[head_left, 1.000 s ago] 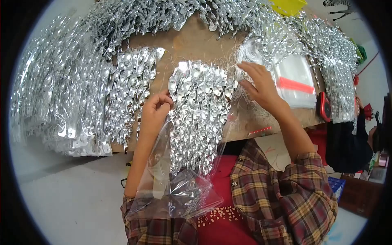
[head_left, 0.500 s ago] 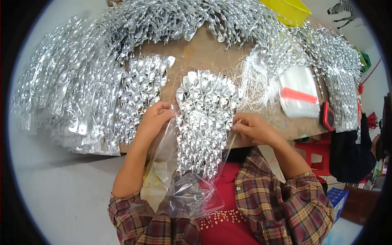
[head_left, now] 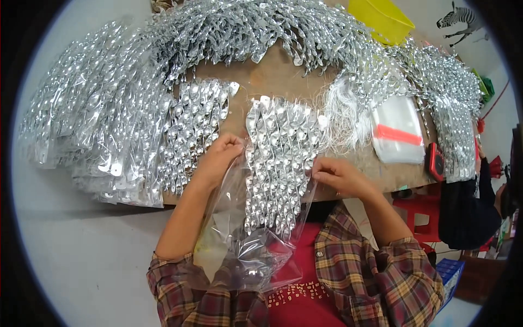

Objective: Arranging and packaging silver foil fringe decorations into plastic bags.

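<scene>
A clear plastic bag (head_left: 223,204) stretches between my hands, its lower end lying against my lap. My left hand (head_left: 222,154) pinches the bag's left edge near its top. On the other side, my right hand (head_left: 339,175) has its fingers closed on the right edge. Between them lies a bundle of twisted silver foil strips (head_left: 280,155), its lower part inside the bag and its top end resting on the brown table (head_left: 261,79). Just left of the bundle, a second group of silver strips (head_left: 199,120) lies flat.
Large heaps of silver strips (head_left: 98,103) cover the left side and back. White threads (head_left: 346,117), a stack of clear bags with a red band (head_left: 396,133) and a red-black device (head_left: 436,161) lie right. A yellow container (head_left: 384,19) stands behind. Another person's dark sleeve (head_left: 468,215) shows beyond red stools (head_left: 419,212).
My left hand has shifted slightly right and up. The bag and the strip bundle appear a little further right, partly because the whole view has moved. Both hands keep their hold on the bag.
</scene>
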`<action>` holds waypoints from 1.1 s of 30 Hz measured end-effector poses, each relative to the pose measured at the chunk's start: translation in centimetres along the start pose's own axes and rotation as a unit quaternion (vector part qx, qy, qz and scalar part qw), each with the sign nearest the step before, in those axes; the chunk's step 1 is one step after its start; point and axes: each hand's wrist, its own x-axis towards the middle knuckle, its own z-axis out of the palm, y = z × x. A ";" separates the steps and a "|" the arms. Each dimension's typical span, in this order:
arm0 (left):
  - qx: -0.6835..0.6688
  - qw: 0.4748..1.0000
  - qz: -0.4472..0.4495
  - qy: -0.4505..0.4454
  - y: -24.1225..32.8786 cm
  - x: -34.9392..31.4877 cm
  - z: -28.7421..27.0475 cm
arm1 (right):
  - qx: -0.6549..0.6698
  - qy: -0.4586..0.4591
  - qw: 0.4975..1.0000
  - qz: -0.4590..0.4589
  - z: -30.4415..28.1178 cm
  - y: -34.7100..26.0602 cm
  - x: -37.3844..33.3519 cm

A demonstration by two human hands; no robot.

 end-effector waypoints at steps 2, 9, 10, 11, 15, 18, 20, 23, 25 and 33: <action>-0.074 0.995 0.000 -0.060 -0.3 0.5 -0.6 | -0.021 0.036 0.999 -0.034 0.2 -0.9 -0.2; -0.188 0.976 0.105 -0.039 2.3 -1.1 1.4 | -0.075 0.209 0.960 -0.172 0.0 -3.1 -2.0; -0.183 0.971 0.137 -0.066 3.5 -1.2 1.0 | -0.118 0.228 0.946 -0.197 -0.7 -4.4 -2.3; -0.182 0.971 0.140 -0.063 5.0 -1.6 1.3 | -0.161 0.247 0.929 -0.223 -1.4 -5.9 -2.6; -0.137 0.919 0.351 -0.116 12.5 -2.3 2.7 | -0.339 0.315 0.812 -0.356 -5.1 -11.7 -4.4; -0.080 0.901 0.422 -0.061 16.5 -3.5 1.8 | -0.433 0.363 0.725 -0.395 -6.8 -15.7 -3.9; -0.091 0.897 0.431 -0.041 18.9 -3.5 2.0 | -0.469 0.380 0.681 -0.415 -8.2 -18.3 -4.5; -0.082 0.885 0.458 -0.035 21.4 -3.0 2.5 | -0.486 0.393 0.647 -0.436 -10.1 -20.4 -4.7; -0.052 0.887 0.459 -0.013 22.6 -3.5 2.2 | -0.494 0.392 0.631 -0.451 -10.6 -21.4 -4.4; -0.081 0.894 0.439 0.040 21.9 -3.2 3.7 | -0.499 0.348 0.663 -0.437 -11.7 -20.5 -3.3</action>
